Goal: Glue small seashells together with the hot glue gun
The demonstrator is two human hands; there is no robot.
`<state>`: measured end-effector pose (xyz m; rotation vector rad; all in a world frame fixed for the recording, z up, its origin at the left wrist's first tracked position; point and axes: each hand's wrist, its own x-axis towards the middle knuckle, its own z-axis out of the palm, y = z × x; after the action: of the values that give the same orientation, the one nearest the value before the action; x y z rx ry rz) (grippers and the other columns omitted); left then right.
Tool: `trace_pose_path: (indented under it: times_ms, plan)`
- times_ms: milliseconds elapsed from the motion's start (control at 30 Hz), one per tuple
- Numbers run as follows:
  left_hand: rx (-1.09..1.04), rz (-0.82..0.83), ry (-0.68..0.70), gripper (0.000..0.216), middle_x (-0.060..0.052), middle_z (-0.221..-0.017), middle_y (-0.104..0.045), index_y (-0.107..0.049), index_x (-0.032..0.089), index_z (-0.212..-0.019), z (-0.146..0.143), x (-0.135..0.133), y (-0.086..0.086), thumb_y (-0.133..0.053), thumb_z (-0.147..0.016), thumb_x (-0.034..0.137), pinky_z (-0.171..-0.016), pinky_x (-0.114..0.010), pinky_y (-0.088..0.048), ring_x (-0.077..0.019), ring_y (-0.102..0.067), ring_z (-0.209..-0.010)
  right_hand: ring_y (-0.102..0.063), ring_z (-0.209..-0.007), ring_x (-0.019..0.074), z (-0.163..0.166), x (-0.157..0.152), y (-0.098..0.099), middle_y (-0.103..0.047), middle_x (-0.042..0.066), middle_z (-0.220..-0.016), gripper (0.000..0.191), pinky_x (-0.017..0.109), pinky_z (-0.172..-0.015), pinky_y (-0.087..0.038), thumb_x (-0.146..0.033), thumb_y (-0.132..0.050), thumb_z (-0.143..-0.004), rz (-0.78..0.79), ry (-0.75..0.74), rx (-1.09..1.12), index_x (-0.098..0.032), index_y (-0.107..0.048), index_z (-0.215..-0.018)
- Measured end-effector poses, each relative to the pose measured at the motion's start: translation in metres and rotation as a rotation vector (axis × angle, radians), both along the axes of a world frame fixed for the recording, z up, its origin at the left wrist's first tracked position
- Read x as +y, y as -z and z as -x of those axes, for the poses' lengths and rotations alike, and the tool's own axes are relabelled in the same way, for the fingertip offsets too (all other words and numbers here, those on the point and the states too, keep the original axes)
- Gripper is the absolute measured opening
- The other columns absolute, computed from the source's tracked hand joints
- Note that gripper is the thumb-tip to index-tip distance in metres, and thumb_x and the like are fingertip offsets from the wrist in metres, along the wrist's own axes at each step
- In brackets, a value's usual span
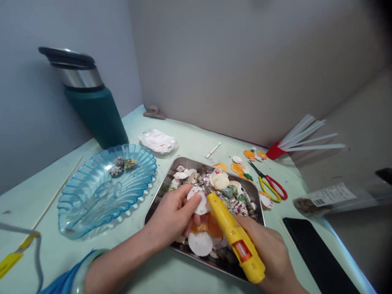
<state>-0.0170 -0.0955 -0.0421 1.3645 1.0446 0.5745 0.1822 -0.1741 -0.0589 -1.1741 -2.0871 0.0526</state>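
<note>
My left hand [174,216] pinches a white scallop shell [196,201] between thumb and fingers. Just below it are orange shell pieces [211,223] and another white shell [200,243]; whether these are joined to the held one I cannot tell. My right hand [266,249] is wrapped round a yellow hot glue gun [234,234], its metal nozzle close to the right edge of the held shell. Both hands are over a metal tray [159,201] heaped with shells, among them a cream scallop [219,179] and a striped one [239,208]. My right fingers are partly hidden behind the gun.
Left of the tray lies a blue shell-shaped dish [92,196] with several speckled lumps, and a tall green bottle [94,114] behind. Scissors [271,188], orange shells [237,168], a red holder [275,151] with glue sticks, a plastic bag [332,195] and a black phone-like slab [318,257] are right.
</note>
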Motion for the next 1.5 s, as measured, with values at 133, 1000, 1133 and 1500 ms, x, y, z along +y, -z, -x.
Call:
trace_pose_path:
  times_ms: [133, 1000, 1133, 1500]
  plan:
    - [0.001, -0.005, -0.018, 0.024, 0.005, -0.049, -0.058, -0.039, 0.023, -0.073, 0.0011, 0.0006, 0.0014, -0.041, -0.09, 0.04, -0.039, -0.018, -0.032, -0.0079, -0.043, -0.034, -0.071, -0.067, 0.0157, -0.0001, -0.0009, -0.0001, -0.073, 0.007, -0.084, 0.022, 0.021, -0.057, -0.053, -0.025, -0.047, -0.092, 0.006, -0.004, -0.006, -0.017, -0.051, -0.112]
    - [-0.064, 0.062, -0.013, 0.029, 0.006, -0.048, -0.057, -0.037, 0.022, -0.073, 0.0006, 0.0002, 0.0042, -0.043, -0.089, 0.045, -0.039, -0.016, -0.03, -0.0066, -0.044, -0.034, -0.071, -0.064, 0.0156, 0.001, -0.0005, -0.0018, -0.073, 0.007, -0.081, 0.021, 0.022, -0.055, -0.052, -0.026, -0.046, -0.094, -0.007, -0.002, -0.001, -0.017, -0.05, -0.112]
    - [-0.074, 0.063, -0.02, 0.029, 0.006, -0.046, -0.056, -0.036, 0.022, -0.073, 0.0001, 0.0002, 0.004, -0.045, -0.089, 0.045, -0.04, -0.016, -0.031, -0.0065, -0.044, -0.033, -0.071, -0.064, 0.0155, 0.0005, 0.0001, -0.001, -0.073, 0.007, -0.082, 0.021, 0.021, -0.055, -0.052, -0.024, -0.047, -0.093, -0.004, -0.004, 0.003, -0.017, -0.051, -0.112]
    - [-0.17, 0.096, -0.093, 0.028, 0.004, -0.052, -0.06, -0.042, 0.019, -0.075, 0.0014, 0.0027, 0.0036, -0.042, -0.09, 0.042, -0.039, -0.016, -0.031, -0.0047, -0.041, -0.032, -0.071, -0.064, 0.017, 0.0013, 0.0, -0.0031, -0.073, 0.007, -0.081, 0.022, 0.022, -0.054, -0.052, -0.026, -0.047, -0.093, -0.006, 0.0, -0.008, -0.018, -0.051, -0.112]
